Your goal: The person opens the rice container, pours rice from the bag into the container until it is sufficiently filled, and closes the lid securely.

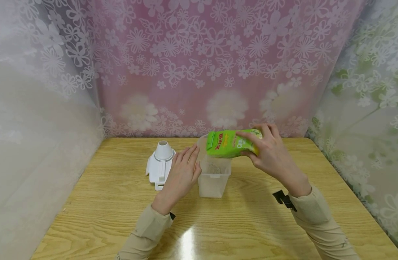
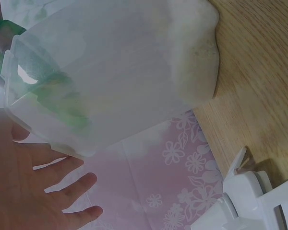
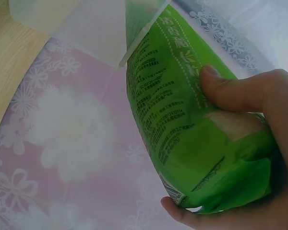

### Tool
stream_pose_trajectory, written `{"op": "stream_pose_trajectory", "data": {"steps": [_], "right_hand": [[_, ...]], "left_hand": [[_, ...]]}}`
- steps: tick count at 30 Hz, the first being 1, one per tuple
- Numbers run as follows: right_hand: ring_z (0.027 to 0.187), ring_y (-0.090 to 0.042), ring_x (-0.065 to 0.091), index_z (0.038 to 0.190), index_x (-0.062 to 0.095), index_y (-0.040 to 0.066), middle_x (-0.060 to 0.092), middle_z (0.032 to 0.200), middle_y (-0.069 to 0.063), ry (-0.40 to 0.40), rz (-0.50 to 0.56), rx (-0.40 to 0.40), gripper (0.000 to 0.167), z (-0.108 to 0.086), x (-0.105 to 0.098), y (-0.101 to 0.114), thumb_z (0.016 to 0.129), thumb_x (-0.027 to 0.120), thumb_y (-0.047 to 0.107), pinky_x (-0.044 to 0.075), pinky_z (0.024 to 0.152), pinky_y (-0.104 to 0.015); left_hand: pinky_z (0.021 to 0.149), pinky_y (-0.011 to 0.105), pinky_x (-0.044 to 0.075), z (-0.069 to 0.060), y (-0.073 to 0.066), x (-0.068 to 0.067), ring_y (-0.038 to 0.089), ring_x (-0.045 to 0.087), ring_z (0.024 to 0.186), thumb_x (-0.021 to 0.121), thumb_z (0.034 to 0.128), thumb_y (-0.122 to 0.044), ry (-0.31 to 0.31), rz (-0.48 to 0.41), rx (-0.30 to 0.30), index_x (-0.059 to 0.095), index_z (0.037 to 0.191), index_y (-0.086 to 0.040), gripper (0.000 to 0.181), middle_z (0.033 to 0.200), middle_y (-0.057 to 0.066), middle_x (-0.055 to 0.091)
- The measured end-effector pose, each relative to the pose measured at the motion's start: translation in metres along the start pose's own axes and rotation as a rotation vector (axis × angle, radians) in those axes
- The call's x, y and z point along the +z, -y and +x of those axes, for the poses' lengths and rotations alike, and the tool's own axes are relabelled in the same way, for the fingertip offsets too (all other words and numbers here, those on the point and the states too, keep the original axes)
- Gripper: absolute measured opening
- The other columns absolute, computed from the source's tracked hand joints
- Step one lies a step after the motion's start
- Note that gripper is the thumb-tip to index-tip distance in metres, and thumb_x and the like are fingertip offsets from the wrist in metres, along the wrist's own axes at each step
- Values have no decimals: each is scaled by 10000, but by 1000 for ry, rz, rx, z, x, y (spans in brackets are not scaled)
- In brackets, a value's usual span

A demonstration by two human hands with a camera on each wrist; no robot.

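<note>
In the head view my right hand [image 1: 274,156] grips a green bag of rice [image 1: 228,144] by its bottom end. The bag lies nearly level, its other end over the mouth of a translucent plastic container [image 1: 213,186]. Seen from the right wrist, the thumb presses the printed side of the bag [image 3: 168,105]. My left hand [image 1: 182,174] rests against the container's left rim, fingers straight and a little spread. Through the wall, the left wrist view shows whitish contents [image 2: 197,57] at the container's bottom. The bag's mouth is hidden inside the container.
A white plastic lid-like part [image 1: 161,166] with a cone-shaped spout lies on the wooden table [image 1: 121,216], left of the container and close to my left hand. Flowered curtains [image 1: 199,72] hang behind the table and at both sides.
</note>
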State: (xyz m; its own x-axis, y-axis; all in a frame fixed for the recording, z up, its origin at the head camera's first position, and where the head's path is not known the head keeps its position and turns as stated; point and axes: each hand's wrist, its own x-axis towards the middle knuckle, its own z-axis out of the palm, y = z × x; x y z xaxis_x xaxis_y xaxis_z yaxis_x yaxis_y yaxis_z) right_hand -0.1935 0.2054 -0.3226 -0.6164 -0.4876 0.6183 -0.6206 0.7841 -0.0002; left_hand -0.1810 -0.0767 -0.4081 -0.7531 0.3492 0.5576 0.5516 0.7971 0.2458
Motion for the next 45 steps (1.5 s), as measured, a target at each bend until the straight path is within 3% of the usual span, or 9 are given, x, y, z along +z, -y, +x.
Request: {"op": "stream_pose_trajectory", "data": {"steps": [10, 29, 39, 45], "right_hand": [[1183, -500, 425, 1317, 664, 175, 532, 1250, -265, 0, 7, 5, 600, 0, 0, 0, 762, 892, 186, 337, 1005, -651], [1147, -435, 445, 1320, 680, 225, 540, 1254, -206, 28, -76, 20, 576, 1, -3, 2, 781, 883, 230, 441, 795, -621], [1082, -428, 487, 1284, 703, 250, 587, 1182, -178, -22, -138, -14, 545, 1, -2, 0, 772, 874, 323, 356, 880, -649], [1065, -416, 492, 1275, 710, 254, 591, 1167, -173, -21, -149, -17, 532, 2, -3, 1, 773, 871, 327, 375, 821, -600]], "left_hand": [[1132, 604, 339, 0, 0, 0, 376, 478, 1362, 443, 1034, -198, -10, -10, 3, 498, 1470, 12, 487, 1529, 145, 485], [1139, 605, 330, 1, -1, -2, 376, 467, 1375, 461, 1040, -190, 9, -16, -10, 483, 1484, 5, 485, 1539, 140, 473], [1143, 603, 324, 1, -1, -1, 377, 463, 1379, 457, 1040, -190, 7, -21, -11, 488, 1480, 9, 484, 1538, 143, 474], [1144, 605, 322, 0, -2, -2, 370, 453, 1388, 447, 1044, -202, 11, -20, -16, 482, 1485, 6, 489, 1544, 139, 468]]}}
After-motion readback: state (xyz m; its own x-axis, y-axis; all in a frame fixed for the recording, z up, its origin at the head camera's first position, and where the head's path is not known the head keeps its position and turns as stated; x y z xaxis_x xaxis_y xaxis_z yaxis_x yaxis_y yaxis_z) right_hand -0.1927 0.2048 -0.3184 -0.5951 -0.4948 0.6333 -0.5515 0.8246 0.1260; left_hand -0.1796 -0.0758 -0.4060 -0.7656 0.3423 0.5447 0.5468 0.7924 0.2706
